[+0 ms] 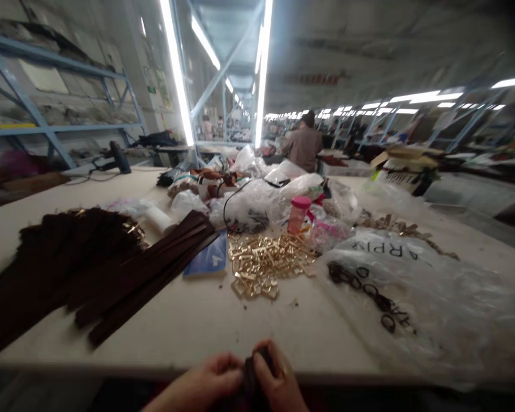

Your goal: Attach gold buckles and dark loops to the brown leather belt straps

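At the front edge of the table, my left hand [217,376] and my right hand [276,375] are close together. Both are closed on a dark brown strap [251,375], its lower part blurred against the dark area below. My right fingers fold over its top, while my left thumb and fingers pinch it from the side. Beyond my hands lies a heap of gold-coloured metal buckles [268,260]. Long dark brown straps [150,272] are stacked to the left, beside a larger pile of similar straps [72,246], some with gold metal at their ends.
A blue packet [206,257] lies beside the buckles. Behind stand a pink-lidded cup [298,216] and clear plastic bags [251,200]. On the right, a printed plastic bag [450,297] carries dark loops [371,290]. A black handheld device [119,158] stands far left; a person [305,143] is beyond the table.
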Demonstrator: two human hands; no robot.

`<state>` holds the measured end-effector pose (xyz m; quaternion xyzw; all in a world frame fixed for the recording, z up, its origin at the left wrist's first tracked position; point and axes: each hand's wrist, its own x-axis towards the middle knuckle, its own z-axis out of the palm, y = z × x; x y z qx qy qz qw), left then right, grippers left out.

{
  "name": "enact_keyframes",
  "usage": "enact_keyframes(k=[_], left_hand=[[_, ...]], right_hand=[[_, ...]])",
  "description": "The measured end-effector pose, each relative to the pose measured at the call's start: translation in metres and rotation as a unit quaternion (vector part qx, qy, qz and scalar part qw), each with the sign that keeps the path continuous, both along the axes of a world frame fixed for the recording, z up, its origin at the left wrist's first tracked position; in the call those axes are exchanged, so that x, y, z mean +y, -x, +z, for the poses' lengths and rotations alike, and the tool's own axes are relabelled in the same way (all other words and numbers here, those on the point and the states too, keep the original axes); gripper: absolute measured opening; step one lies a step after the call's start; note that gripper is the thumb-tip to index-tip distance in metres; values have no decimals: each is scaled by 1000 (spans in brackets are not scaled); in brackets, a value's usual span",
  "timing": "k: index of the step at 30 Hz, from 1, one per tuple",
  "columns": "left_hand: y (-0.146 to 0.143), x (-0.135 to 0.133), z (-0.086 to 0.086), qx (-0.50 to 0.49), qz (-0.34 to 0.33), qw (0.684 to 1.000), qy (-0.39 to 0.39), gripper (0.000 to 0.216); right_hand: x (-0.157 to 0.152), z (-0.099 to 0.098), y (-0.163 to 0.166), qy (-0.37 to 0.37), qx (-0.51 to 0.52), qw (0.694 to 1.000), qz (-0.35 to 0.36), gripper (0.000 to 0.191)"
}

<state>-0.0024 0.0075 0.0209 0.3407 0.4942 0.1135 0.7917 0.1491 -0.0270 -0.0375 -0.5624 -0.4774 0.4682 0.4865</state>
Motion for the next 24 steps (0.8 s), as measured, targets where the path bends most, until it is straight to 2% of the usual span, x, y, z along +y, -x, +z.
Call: enact_keyframes(k=[1,3,5,8,10,14,19,24], left_hand=[[1,-1,-6,-2,-5,1000,4,32],[3,-2,-17,-30,-51,997,-45,34],[6,-3,-26,-66,-62,996,-28,33],[13,-4,-30,-96,-70,993,-8,33],[16,-5,-29,-82,-87,992,-37,36],[18,-8,-25,-58,-95,986,-123,36],[15,-18,-18,-36,-82,986,-141,42],[18,-25,-7,4,-96,983,-159,41]], right_hand=[[-4,-2,1,12,-12,1000,1,17],[-11,-3,4,23,-26,998,49,14],[-14,-2,6,51,5,996,71,15],[-18,2,8,128,97,983,85,20],[-20,2,8,154,130,976,87,22],[-23,-1,8,125,91,984,89,18],[-26,0,6,94,41,990,97,10],[-35,13,9,37,-22,982,185,4]])
